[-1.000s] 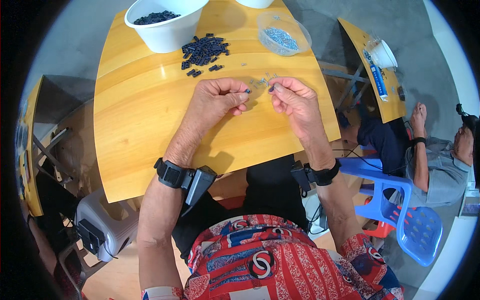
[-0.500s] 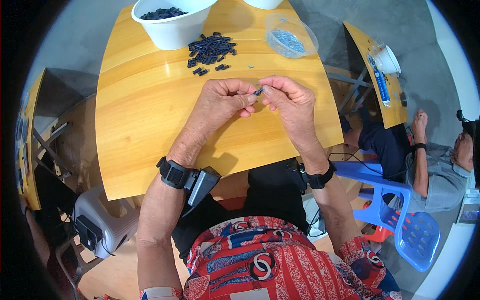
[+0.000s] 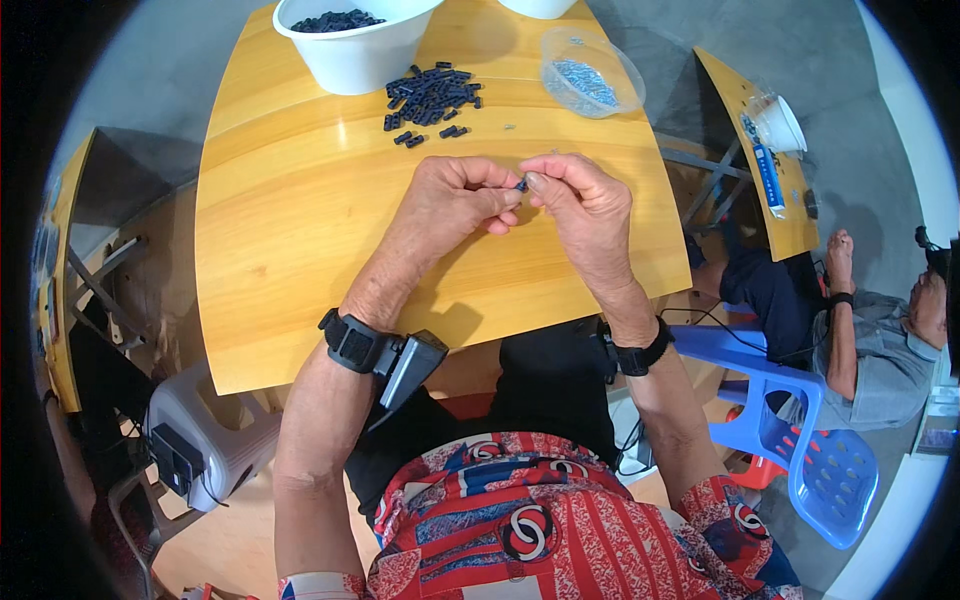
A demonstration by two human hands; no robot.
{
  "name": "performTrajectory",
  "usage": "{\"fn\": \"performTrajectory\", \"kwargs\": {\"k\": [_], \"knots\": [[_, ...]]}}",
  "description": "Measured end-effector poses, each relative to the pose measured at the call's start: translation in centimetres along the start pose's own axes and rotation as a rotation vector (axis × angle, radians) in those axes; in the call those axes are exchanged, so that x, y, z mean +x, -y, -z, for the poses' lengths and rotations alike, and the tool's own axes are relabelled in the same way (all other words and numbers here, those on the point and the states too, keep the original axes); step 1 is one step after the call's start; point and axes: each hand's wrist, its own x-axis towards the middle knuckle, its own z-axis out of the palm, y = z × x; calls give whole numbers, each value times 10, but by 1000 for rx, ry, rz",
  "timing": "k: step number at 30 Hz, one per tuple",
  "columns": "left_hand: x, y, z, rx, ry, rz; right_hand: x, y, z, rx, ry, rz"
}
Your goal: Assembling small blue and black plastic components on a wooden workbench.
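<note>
Over the table, my two hands meet at the fingertips around a small black plastic piece (image 3: 521, 185). My left hand (image 3: 450, 198) pinches it between thumb and fingers, which cover most of it. My right hand (image 3: 584, 205) is also closed in a pinch, thumb and forefinger at the piece's right end; whether they hold a separate tiny part is hidden. Beyond the hands lies a pile of similar short black pieces (image 3: 432, 95), with a few loose ones (image 3: 411, 140) at its near side. One tiny pale metal part (image 3: 509, 127) rests to their right.
A white tub (image 3: 365, 62) of black pieces stands at the back left of the wooden table (image 3: 290, 240). A clear round container (image 3: 628, 78) holds small silvery parts (image 3: 585, 82). To the right, another person (image 3: 870, 340) sits near a blue plastic chair (image 3: 765, 375) and a second table (image 3: 790, 235).
The view has shifted slightly, moving the tub, pile and container a little rightward. My fingertips have drawn closer over the black piece, so less of it shows.
</note>
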Motion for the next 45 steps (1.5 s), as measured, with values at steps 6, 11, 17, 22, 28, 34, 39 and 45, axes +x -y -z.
{"fn": "performTrajectory", "kwargs": {"k": [6, 11, 17, 22, 28, 34, 39, 45], "knots": [[2, 4, 3, 8, -2, 9, 2, -2, 0, -105, 33, 74], [0, 1, 3, -160, 9, 33, 2, -5, -3, 16, 20, 97], [-1, 5, 5, -201, 2, 21, 2, -8, -9, -34, -10, 85], [0, 4, 4, -223, -24, 22, 1, -15, -12, -28, -22, 155], [0, -1, 4, -204, -28, 52, 0, -8, -2, -47, 48, 68], [2, 3, 6, -236, -15, 61, 1, -5, 1, -46, 69, 49], [2, -1, 5, -197, -6, 78, 3, -8, -2, 42, 15, -27], [2, 3, 6, -207, 15, 62, 5, -10, -1, 145, 7, -107]]}}
